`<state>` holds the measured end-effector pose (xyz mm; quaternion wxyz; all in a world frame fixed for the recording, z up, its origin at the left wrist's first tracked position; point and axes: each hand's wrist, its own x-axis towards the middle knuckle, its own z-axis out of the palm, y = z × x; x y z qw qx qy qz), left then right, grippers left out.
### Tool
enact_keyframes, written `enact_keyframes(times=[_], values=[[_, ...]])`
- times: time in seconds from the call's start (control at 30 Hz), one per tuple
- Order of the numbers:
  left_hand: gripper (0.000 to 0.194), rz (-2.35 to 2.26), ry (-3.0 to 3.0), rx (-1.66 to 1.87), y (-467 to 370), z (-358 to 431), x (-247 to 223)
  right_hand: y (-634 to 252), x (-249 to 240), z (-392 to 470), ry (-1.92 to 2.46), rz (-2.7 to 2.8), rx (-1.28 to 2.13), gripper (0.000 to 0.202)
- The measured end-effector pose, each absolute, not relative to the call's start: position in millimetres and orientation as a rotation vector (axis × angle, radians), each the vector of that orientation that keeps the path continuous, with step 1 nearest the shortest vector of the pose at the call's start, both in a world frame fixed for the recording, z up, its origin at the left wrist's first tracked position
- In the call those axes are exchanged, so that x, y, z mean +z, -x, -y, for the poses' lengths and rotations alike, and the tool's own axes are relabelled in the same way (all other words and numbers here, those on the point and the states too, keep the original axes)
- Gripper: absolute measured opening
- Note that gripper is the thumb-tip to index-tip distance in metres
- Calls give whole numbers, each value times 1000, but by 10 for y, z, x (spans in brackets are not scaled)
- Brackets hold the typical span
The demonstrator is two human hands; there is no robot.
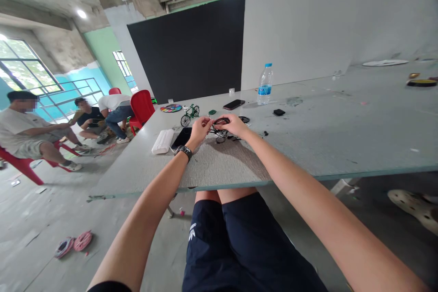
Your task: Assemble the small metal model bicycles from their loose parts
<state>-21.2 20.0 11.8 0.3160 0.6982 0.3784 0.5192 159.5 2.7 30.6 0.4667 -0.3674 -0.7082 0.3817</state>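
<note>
Both my hands meet over the grey table (236, 159) at a small black model bicycle (221, 133). My left hand (201, 128) pinches at its left side, fingers pressed together; what lies between the fingertips is too small to make out. My right hand (233, 125) has its fingers closed on a black wheel at the top of the model. Just behind my right hand lies another black wheel (244, 119). A finished-looking green model bicycle (190, 115) stands upright behind my left hand.
A white power bank (163, 141) and a dark phone (182, 138) lie left of my hands. Behind are another phone (234, 104), a water bottle (265, 86), a black case (279, 112) and a colourful disc (171, 108). Several people are at the far left near red chairs (141, 108).
</note>
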Motion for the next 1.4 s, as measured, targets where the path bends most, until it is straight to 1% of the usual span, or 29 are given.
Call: enact_keyframes(times=[0.07,0.17,0.27,0.47,1.0,1.27,1.4], values=[[21,-1025,-1924,1402,216,-195,131,-1599,312,-27,908,1750,915,36],[15,-1020,-2085,1474,217,-184,154,-1619,343,-27,941,1827,731,34],[14,-1007,-2139,1501,212,-173,171,-1633,357,-35,950,1865,592,32],[16,-1041,-2066,1527,206,-177,167,-1619,321,-42,876,1809,723,39],[17,-1005,-2036,1526,204,-189,151,-1616,306,-37,857,1744,839,41],[14,-987,-2067,1523,208,-178,167,-1638,338,-34,897,1835,653,35],[15,-971,-2065,1518,207,-167,173,-1647,372,-15,878,1862,624,35]])
